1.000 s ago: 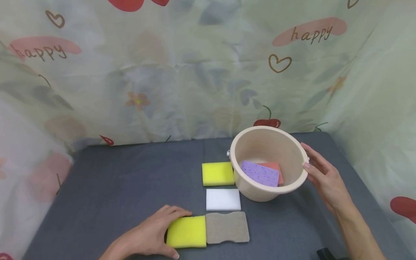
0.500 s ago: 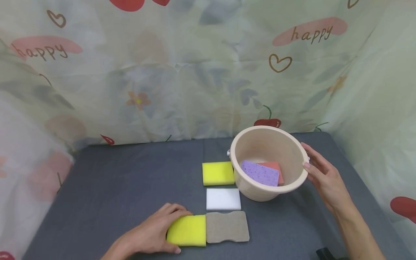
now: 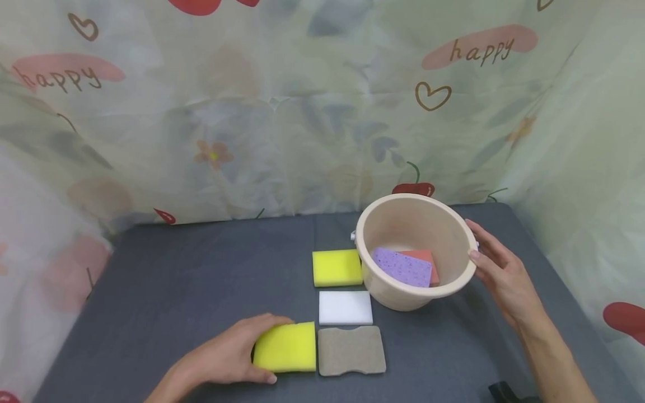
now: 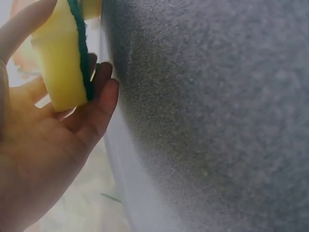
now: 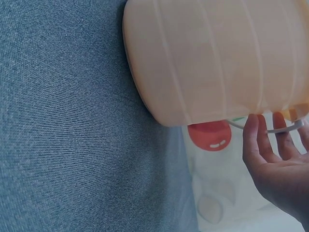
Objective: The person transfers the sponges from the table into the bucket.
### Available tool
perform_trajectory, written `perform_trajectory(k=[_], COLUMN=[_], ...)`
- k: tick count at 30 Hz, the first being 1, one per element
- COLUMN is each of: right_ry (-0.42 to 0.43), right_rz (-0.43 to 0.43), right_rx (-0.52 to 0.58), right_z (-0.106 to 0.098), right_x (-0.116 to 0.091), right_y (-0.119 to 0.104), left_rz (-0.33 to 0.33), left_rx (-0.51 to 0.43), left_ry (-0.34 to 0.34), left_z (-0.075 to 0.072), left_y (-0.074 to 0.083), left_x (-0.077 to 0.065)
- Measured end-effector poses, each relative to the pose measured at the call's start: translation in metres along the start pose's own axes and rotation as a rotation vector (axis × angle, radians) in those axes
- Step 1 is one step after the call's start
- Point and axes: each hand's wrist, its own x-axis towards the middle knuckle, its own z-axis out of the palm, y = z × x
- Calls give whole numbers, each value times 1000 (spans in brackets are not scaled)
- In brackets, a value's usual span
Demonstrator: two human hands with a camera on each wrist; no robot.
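My left hand (image 3: 234,347) grips a yellow scouring sponge (image 3: 285,348) between thumb and fingers. In the left wrist view the sponge (image 4: 62,63) shows a green scouring layer on one side. To its right lies a grey sponge (image 3: 351,351) with notched sides. Behind that are a white sponge (image 3: 345,308) and a second yellow sponge (image 3: 337,268), which sits against a cream bucket (image 3: 398,296). My right hand (image 3: 506,277) holds the bucket's right rim, thumb on the near side. Inside the bucket rest a purple sponge (image 3: 402,267) and a red one (image 3: 425,263), partly covered.
Dark cloth covers the table (image 3: 201,274). A printed curtain (image 3: 282,112) hangs along the back and both sides. At the bottom edge, near my right forearm, a black object (image 3: 503,392) pokes into view. A pale wire handle (image 5: 287,129) hangs on the bucket.
My left hand has lifted the near yellow sponge slightly and moved it away from the grey one, leaving a narrow gap between them. The right hand and bucket stay put.
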Motion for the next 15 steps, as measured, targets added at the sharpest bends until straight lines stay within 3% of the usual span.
perform_trajectory(k=[7,15], right_ry=[-5,5], right_rz=[0,5], right_rx=[8,-15], right_z=[0,0], right_x=[1,0], right_y=[0,0], left_rz=[25,54], left_rx=[-16,-68], left_ry=[23,103], left_z=[-4,-12], left_y=[5,12], left_x=[3,8])
